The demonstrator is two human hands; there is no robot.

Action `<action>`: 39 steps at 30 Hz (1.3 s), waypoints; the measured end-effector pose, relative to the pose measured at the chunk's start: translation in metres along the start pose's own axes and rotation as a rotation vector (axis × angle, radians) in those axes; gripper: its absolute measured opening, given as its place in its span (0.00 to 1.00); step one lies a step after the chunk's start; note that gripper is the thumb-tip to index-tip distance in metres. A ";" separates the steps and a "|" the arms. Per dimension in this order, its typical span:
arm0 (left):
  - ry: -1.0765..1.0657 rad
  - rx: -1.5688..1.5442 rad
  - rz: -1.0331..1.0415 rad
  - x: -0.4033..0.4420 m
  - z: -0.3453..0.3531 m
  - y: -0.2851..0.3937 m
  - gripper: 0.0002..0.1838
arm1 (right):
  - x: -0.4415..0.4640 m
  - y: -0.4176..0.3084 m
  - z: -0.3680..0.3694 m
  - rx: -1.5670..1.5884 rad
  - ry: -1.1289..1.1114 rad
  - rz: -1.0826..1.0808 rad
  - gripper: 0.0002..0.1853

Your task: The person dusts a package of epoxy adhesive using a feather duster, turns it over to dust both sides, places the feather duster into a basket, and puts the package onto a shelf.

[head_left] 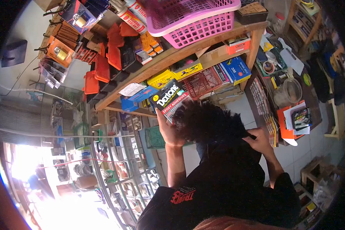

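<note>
A black, fluffy, duster-like thing (212, 124) spans the space between my hands, in front of my black shirt. My right hand (260, 141) is closed at its right end, on what looks like a short dark handle. My left hand (170, 130) grips a black, white and red Dextone epoxy adhesives pack (170, 97) by its lower left side. The pack is tilted, close to the shelf front, and the fluffy thing covers its lower right part. Some fingers of my left hand are hidden.
A wooden shelf (184, 58) carries a pink basket (201, 28), sealant tubes (132, 19) and red-lidded boxes (102, 68). Yellow boxes (163, 79), a blue 3M box (235, 70) and a brown basket (203, 83) fill the lower level. At right stands a table with a plastic tub (287, 92).
</note>
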State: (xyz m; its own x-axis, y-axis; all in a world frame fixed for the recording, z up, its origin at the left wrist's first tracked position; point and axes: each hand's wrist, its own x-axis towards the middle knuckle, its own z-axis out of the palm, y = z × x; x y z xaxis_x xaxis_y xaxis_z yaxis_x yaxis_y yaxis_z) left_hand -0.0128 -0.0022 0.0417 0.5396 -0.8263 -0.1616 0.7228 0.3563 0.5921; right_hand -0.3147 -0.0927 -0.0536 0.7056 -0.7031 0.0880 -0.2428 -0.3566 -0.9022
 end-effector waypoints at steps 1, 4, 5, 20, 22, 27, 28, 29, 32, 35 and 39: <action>-0.014 -0.014 0.025 -0.001 0.004 -0.001 0.31 | -0.001 0.000 -0.001 0.003 0.013 0.055 0.15; -0.031 -0.043 0.084 -0.004 0.014 -0.001 0.31 | 0.000 0.001 -0.004 0.018 -0.016 0.173 0.17; -0.019 -0.038 0.087 -0.001 0.015 0.000 0.32 | -0.002 0.005 -0.007 0.030 -0.068 0.186 0.18; -0.069 -0.047 -0.008 0.030 -0.067 -0.020 0.21 | 0.002 -0.018 -0.011 0.290 -0.040 0.331 0.18; 0.197 0.097 0.017 0.020 -0.005 -0.027 0.23 | 0.000 0.000 0.002 0.171 -0.192 0.175 0.18; -0.001 0.040 0.033 0.010 -0.028 -0.044 0.23 | 0.008 -0.023 0.020 0.001 -0.204 0.219 0.21; -0.023 0.045 0.045 0.010 -0.030 -0.047 0.23 | 0.010 -0.021 0.023 0.054 -0.183 0.229 0.22; -0.048 0.057 0.067 0.010 -0.031 -0.049 0.23 | 0.010 -0.017 0.029 0.109 -0.163 0.240 0.22; -0.084 0.054 0.077 0.013 -0.038 -0.054 0.23 | 0.009 -0.010 0.036 0.177 -0.161 0.277 0.23; -0.039 -0.114 -0.110 0.023 -0.047 -0.053 0.26 | 0.008 -0.009 0.037 0.143 -0.194 0.371 0.24; 0.029 -0.108 -0.110 0.018 -0.042 -0.055 0.35 | 0.005 0.010 0.048 0.091 -0.157 0.394 0.25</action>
State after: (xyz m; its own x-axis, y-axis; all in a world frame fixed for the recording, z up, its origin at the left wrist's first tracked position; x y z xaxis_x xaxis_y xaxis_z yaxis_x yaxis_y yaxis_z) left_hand -0.0245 -0.0182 -0.0271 0.4658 -0.8505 -0.2442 0.8196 0.3107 0.4814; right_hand -0.2811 -0.0702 -0.0821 0.6651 -0.6702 -0.3293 -0.4588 -0.0189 -0.8884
